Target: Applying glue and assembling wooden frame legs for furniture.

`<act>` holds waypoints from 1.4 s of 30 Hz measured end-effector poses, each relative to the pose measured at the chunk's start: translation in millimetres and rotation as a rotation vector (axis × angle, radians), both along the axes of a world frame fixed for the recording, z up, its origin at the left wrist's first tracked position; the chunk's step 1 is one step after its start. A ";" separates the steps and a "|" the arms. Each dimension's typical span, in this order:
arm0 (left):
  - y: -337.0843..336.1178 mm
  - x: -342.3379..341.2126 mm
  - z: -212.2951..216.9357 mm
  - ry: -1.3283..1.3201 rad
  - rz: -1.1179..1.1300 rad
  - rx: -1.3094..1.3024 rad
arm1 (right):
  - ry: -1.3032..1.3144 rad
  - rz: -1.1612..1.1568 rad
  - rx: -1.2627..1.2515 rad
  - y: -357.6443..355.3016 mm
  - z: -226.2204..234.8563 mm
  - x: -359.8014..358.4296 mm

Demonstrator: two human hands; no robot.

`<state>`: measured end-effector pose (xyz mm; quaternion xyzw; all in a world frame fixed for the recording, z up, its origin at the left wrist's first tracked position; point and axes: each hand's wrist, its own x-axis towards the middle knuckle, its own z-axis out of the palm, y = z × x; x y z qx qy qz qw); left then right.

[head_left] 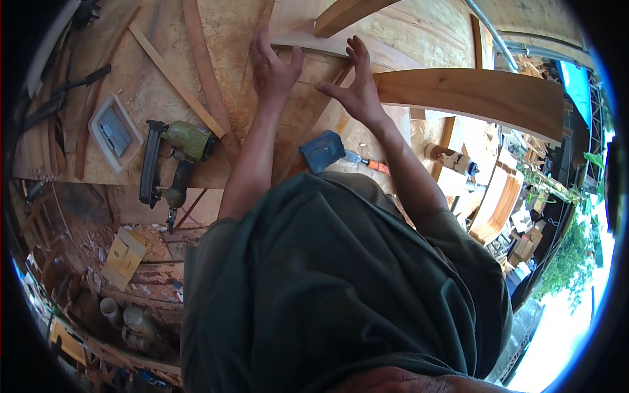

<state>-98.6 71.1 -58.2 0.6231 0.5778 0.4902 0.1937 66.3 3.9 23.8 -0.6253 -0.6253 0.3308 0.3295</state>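
Over the wooden worktop, my left hand is raised with its thumb and fingers apart, holding nothing. My right hand is likewise spread, palm toward the left hand, with a gap between the two. Just beyond both lies a long pale plank. A thick curved board reaches out to the right, its near end beside my right wrist. At the top another wooden piece slants up from the plank. A dark blue block-like thing sits below my right hand, beside an orange-handled tool.
A green nail gun lies at the worktop's left edge. Near it are a white plastic tray holding metal strips and several thin wood strips. A bottle stands at right. Below left, a torn carton lies among shavings.
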 end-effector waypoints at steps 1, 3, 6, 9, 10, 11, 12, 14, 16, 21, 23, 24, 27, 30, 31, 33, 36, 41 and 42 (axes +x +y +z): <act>0.8 1.0 -0.9 0.005 0.005 0.015 | 0.007 0.041 -0.020 -15.8 10.8 1.6; 2.4 2.9 -4.7 0.010 -0.013 0.056 | 0.070 0.098 -0.103 -50.7 30.2 7.6; 3.1 3.6 -4.9 0.026 -0.008 0.033 | 0.189 0.238 -0.340 -96.7 61.3 29.2; 1.4 2.0 -7.9 0.066 0.012 0.030 | 0.108 0.350 -0.556 -132.0 91.9 74.6; -0.3 -3.6 -12.9 0.069 0.004 0.061 | 0.082 0.333 -0.576 -141.0 103.9 91.7; 0.2 -8.4 -19.6 0.027 -0.008 0.068 | 0.047 0.302 -0.577 -150.8 108.0 115.4; 0.9 -11.2 -18.9 -0.013 -0.020 0.074 | 0.025 0.215 -0.566 -156.3 117.3 135.3; -14.8 -11.6 -0.4 0.066 -0.015 0.102 | -0.001 -0.056 -0.506 -167.0 123.9 176.6; -38.4 -18.3 15.9 -0.031 -0.090 0.116 | 0.291 -0.237 -0.317 -162.2 118.9 209.8; -143.3 -60.6 66.7 -0.111 -0.073 -0.178 | 0.910 -0.571 -0.088 -72.5 48.5 264.8; -185.3 -89.0 64.4 -0.107 -0.020 -0.253 | 1.036 -0.651 -0.077 -22.6 -0.1 288.3; -203.9 -101.1 65.3 -0.132 0.010 -0.314 | 0.604 -0.689 -0.006 4.2 -24.3 294.2; -258.7 -114.5 86.6 0.143 0.062 -0.111 | -0.159 -0.497 0.210 69.8 -74.9 316.2; -297.5 -122.0 90.2 0.266 0.141 -0.148 | -0.640 -0.167 0.306 119.2 -100.7 348.5; -322.2 -113.7 94.3 0.038 0.287 -0.297 | -0.389 -0.146 0.285 138.2 -98.0 330.6; -338.6 -104.3 102.4 0.103 0.321 -0.342 | -0.854 -0.091 0.171 154.3 -119.7 355.1; -360.7 -109.4 88.7 0.169 0.357 -0.376 | -0.912 -0.031 0.338 167.1 -125.4 343.9; -370.1 -101.6 95.5 0.138 0.416 -0.362 | -0.771 -0.155 0.490 162.8 -63.0 334.7; -369.2 -106.1 93.6 0.134 0.415 -0.353 | -0.744 -0.197 0.511 173.8 -45.2 340.3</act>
